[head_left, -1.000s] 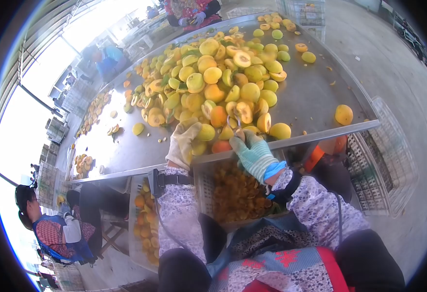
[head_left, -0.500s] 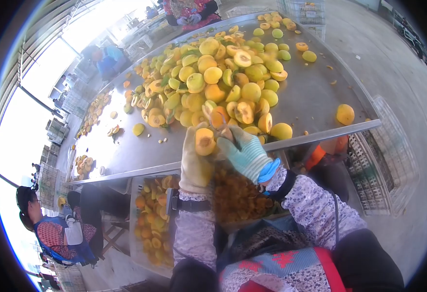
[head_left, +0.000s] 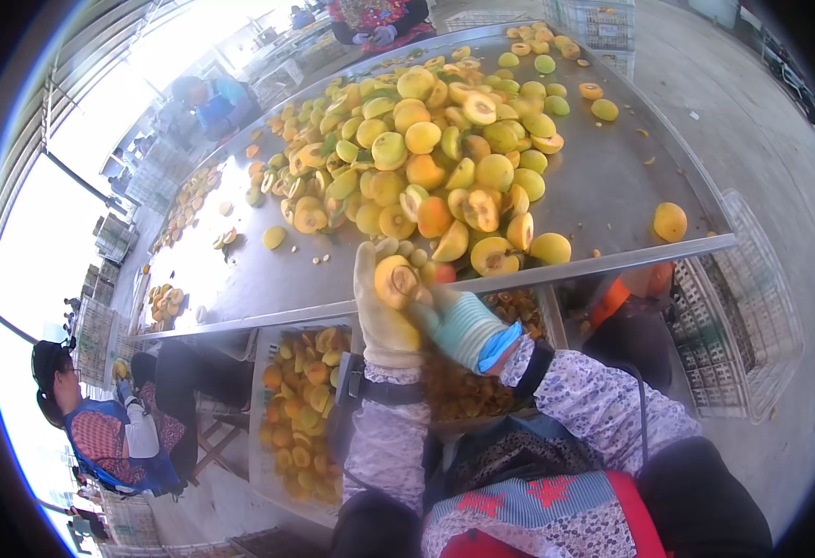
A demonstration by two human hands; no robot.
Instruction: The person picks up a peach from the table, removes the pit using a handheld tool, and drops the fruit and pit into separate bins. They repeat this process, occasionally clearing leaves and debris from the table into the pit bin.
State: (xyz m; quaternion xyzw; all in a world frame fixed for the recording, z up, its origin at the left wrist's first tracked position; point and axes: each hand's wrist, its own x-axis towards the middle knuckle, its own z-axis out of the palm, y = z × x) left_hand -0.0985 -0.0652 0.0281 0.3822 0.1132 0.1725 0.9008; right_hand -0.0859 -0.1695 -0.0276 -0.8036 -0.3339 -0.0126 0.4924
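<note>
My left hand (head_left: 385,321), in a cream glove, is closed around a yellow peach half (head_left: 394,279). The cut face of the half points up, with a brownish pit area in its middle. My right hand (head_left: 468,327), in a teal-and-white striped glove, is bent in against the right side of the half. Motion smears its fingertips, and whatever they grip is hidden. Just beyond both hands, a big heap of whole and halved peaches (head_left: 390,151) lies on the metal table (head_left: 602,181).
Below the table edge stand a crate of peach halves (head_left: 303,400) and a container of brownish pieces (head_left: 519,312). White plastic crates (head_left: 751,307) stack at the right. A seated person (head_left: 114,423) works at the left; another person (head_left: 381,28) is across the table.
The peach half in my left hand has turned, and my right hand has moved down against it. A curved metal piece seen earlier between the hands no longer shows. The view has shifted slightly.
</note>
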